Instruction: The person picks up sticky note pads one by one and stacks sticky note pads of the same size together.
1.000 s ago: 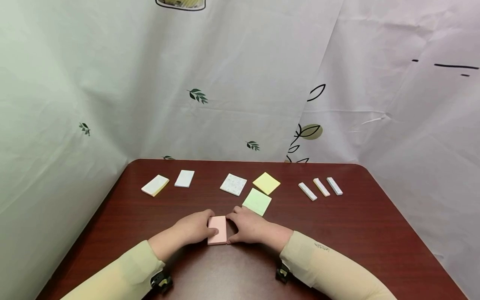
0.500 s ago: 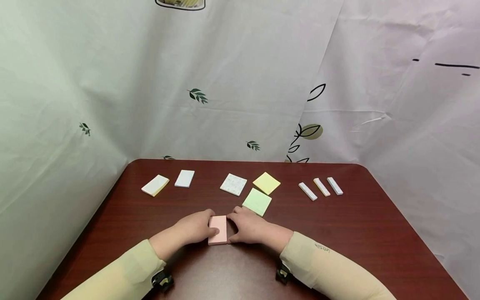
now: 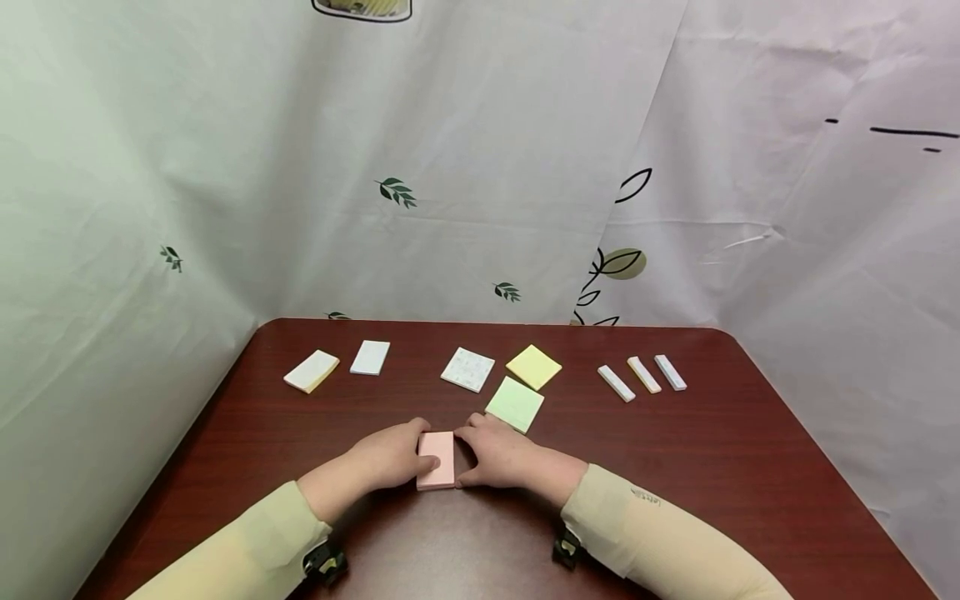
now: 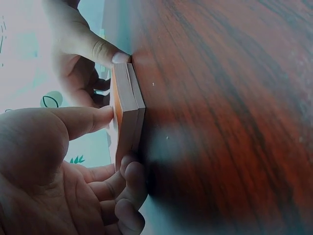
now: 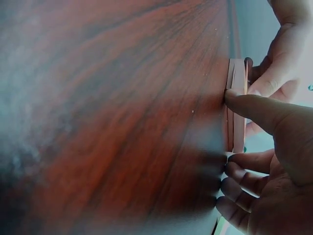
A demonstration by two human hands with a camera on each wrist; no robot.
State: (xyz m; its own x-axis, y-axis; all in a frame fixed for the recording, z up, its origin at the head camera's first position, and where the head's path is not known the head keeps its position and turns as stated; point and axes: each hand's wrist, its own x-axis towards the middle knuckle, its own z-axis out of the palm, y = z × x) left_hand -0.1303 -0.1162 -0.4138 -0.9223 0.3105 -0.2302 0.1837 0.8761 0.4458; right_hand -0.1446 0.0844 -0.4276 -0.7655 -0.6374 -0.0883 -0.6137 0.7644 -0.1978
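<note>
A pink sticky note pad point(image 3: 442, 448) lies on the table between both hands in the head view. My left hand point(image 3: 384, 457) grips its left side, thumb over the top face and fingers along the edge. At the right side, my right hand point(image 3: 498, 452) holds the pad's edge, thumb at the near corner and a fingertip by the far corner. In the left wrist view, the pad's side point(image 4: 128, 93) shows two layers with a thin line between them. The right wrist view shows the right thumb point(image 5: 249, 104) against the pad's lower edge; its other fingers curl beyond it.
Behind the hands lie a green note pad point(image 3: 516, 405), a yellow one point(image 3: 533, 367) and a patterned white one point(image 3: 467, 369). Two white pads, one yellow-edged point(image 3: 311, 371), lie at the left. Three narrow strips point(image 3: 642, 375) lie right, on the brown table point(image 3: 720, 467).
</note>
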